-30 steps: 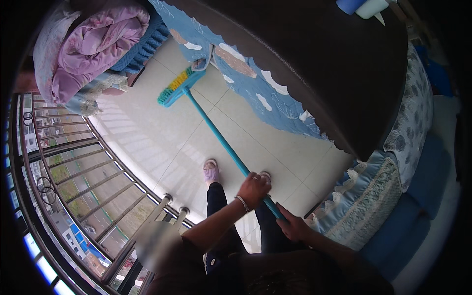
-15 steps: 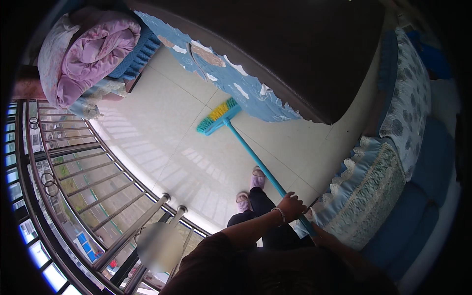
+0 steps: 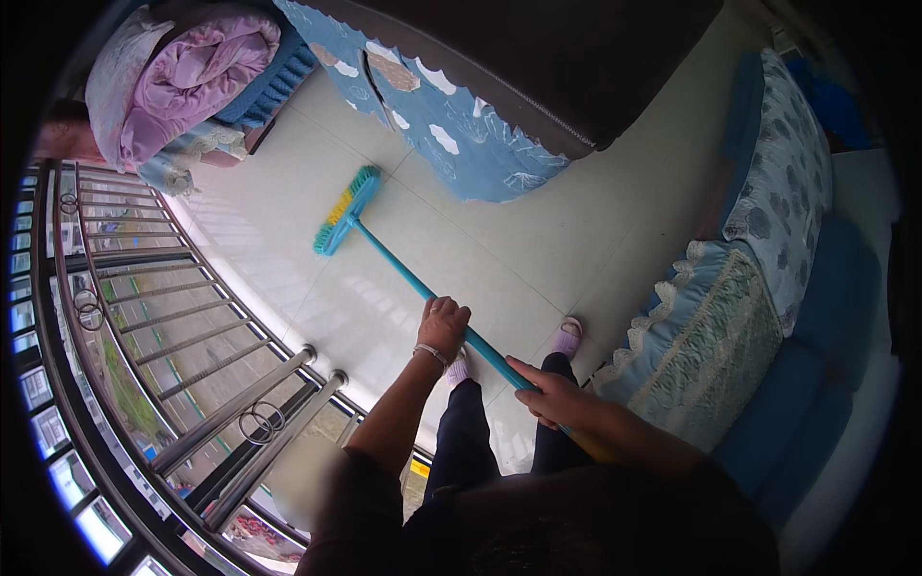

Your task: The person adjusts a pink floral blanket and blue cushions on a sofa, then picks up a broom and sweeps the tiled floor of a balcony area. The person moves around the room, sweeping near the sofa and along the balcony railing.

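A broom with a long teal handle [image 3: 399, 268] and a teal and yellow bristled head [image 3: 347, 210] reaches out ahead of me to the left. Its head rests on the pale tiled floor [image 3: 480, 254]. Around the middle of the handle my left hand [image 3: 443, 326] is closed, a bracelet on its wrist. Lower down, near the handle's end, my right hand [image 3: 557, 396] grips it, the thumb lying along the shaft. My feet in pink slippers [image 3: 569, 338] stand apart beneath the handle.
A metal railing [image 3: 182, 355] runs along the left. Ahead is a dark-topped table [image 3: 538, 58] draped with a blue patterned cloth [image 3: 451, 134]. A rolled pink quilt [image 3: 197, 72] lies at the far left. On the right is a sofa with a lace-trimmed cover [image 3: 715, 331].
The broom head has swung left, away from the table cloth toward the railing, and its angle has turned. Both hands have moved forward and left with the handle. My feet have stepped apart.
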`<state>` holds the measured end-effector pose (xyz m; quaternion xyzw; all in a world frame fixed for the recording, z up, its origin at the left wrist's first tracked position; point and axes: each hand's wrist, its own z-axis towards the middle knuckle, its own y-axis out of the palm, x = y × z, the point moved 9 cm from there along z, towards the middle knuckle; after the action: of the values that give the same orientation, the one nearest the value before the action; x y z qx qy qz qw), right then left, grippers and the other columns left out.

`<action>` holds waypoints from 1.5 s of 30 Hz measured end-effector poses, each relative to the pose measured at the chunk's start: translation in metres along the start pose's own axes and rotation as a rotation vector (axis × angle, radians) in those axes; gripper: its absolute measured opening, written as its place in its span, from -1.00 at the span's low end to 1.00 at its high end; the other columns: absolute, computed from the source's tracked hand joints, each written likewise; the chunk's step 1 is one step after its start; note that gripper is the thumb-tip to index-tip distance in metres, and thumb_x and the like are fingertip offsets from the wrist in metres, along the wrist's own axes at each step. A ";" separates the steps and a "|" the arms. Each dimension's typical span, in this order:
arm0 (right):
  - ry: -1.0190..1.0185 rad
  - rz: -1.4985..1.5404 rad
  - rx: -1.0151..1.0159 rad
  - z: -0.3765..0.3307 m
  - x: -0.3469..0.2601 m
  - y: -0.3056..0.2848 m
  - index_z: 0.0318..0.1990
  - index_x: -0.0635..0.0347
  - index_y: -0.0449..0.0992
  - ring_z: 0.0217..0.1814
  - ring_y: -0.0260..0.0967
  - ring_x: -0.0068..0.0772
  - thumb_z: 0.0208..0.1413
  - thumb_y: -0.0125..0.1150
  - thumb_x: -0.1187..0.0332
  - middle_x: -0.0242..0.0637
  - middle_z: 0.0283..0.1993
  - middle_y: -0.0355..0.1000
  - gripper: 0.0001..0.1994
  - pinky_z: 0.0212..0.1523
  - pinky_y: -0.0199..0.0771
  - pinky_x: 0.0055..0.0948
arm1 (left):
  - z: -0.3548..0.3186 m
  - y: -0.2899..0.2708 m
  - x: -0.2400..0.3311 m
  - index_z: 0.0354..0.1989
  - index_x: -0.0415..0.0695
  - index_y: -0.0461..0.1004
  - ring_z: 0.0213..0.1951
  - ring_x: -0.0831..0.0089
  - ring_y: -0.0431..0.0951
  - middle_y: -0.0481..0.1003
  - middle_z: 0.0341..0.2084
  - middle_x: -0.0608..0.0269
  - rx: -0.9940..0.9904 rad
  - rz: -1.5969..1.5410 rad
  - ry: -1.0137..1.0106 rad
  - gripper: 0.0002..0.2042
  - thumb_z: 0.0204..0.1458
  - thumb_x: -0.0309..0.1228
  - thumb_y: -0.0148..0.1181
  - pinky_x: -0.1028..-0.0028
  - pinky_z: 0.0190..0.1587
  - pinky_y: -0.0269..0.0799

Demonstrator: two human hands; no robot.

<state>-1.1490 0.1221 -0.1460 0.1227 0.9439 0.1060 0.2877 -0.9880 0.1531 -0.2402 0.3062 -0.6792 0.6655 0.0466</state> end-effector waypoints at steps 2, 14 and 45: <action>0.005 0.037 -0.032 0.003 0.008 -0.014 0.34 -0.03 -0.15 -0.66 0.09 -0.66 0.17 -0.07 0.35 -0.45 -0.59 0.13 -0.39 -0.64 0.19 -0.58 | 0.008 0.032 -0.009 -0.52 -0.09 0.40 -0.13 0.17 0.38 0.39 -0.44 0.17 -0.163 0.089 -0.119 -0.78 -0.25 -0.27 0.27 0.17 0.10 0.17; 0.089 -0.205 0.121 -0.235 0.117 -0.191 0.35 -0.01 -0.18 0.08 0.20 -0.28 0.15 -0.12 0.39 -0.11 0.12 0.17 -0.38 0.06 0.23 -0.33 | 0.078 0.148 0.333 -0.49 -0.02 0.46 -0.21 0.23 0.48 0.48 -0.49 0.25 -0.468 -0.097 0.382 -0.94 -0.18 -0.37 0.11 0.21 -0.03 0.27; 0.191 -0.721 -0.241 -0.248 0.022 -0.195 0.35 -0.01 -0.21 -0.53 0.22 -0.55 0.18 -0.09 0.32 -0.33 -0.46 0.27 -0.37 -0.49 0.31 -0.54 | 0.046 0.058 0.303 -0.53 -0.03 0.42 -0.35 0.26 0.46 0.44 -0.57 0.26 0.069 -0.357 -0.103 -0.89 -0.16 -0.30 0.14 0.29 -0.22 0.29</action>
<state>-1.3414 -0.0888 -0.0088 -0.2621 0.9297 0.1192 0.2296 -1.2443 -0.0012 -0.1531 0.4569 -0.5922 0.6531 0.1185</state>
